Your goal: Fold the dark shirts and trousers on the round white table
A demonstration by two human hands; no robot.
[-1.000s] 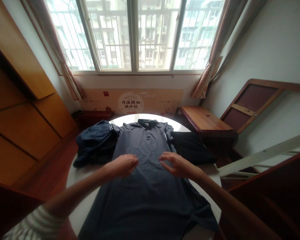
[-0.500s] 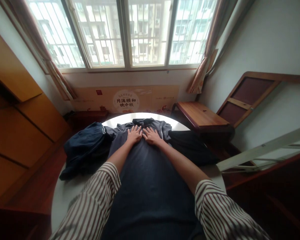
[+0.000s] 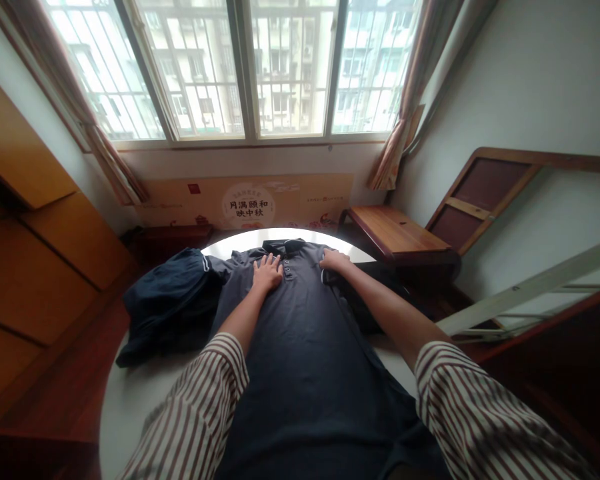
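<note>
A dark grey polo shirt (image 3: 300,333) lies spread on the round white table (image 3: 125,413), its collar toward the window and its hem toward me. My left hand (image 3: 267,272) rests flat on the chest beside the button placket, fingers spread. At the sleeve on the right, my right hand (image 3: 335,261) has its fingers closed on the shirt's cloth, near a white-trimmed cuff. A heap of dark navy clothing (image 3: 165,300) lies to the left of the shirt. Black cloth (image 3: 375,293) lies on the right, partly under my right forearm.
Beyond the table stands a wooden side table (image 3: 403,230), with a wood-framed chair or rack (image 3: 473,193) to its right. A pale rail (image 3: 530,287) slants in from the right. Orange-brown cabinets (image 3: 40,260) line the left, and a barred window (image 3: 280,73) spans the back.
My right hand has moved right from the placket to the sleeve and closed on it. The buttons now show. My left hand stays spread on the shirt.
</note>
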